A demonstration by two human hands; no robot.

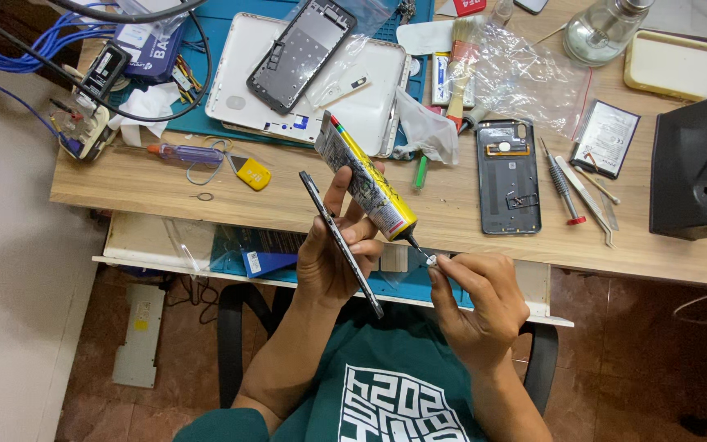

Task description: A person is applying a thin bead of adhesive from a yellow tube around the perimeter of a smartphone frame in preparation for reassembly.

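- Holding two things at once, the left hand (333, 258) pinches a thin dark phone frame (341, 245) edge-on and a yellow glue tube (366, 184), just off the wooden tabletop's (165, 184) near edge.
- Tube slants down, its black nozzle (413, 243) towards the right hand (476, 303).
- Right fingers (452, 266) close narrowly on a tiny pale cap (431, 259) at the nozzle tip.
- A grey phone back cover (508, 176) lies flat near the tabletop's near edge, right of the tube.

A phone repair workbench: a wooden table (165, 184) crowded with a phone back cover (508, 176), a bare phone frame (300, 53), a battery (605, 137), tweezers (584, 199), a screwdriver (562, 184), a brush (461, 69) and tangled cables (10, 45).
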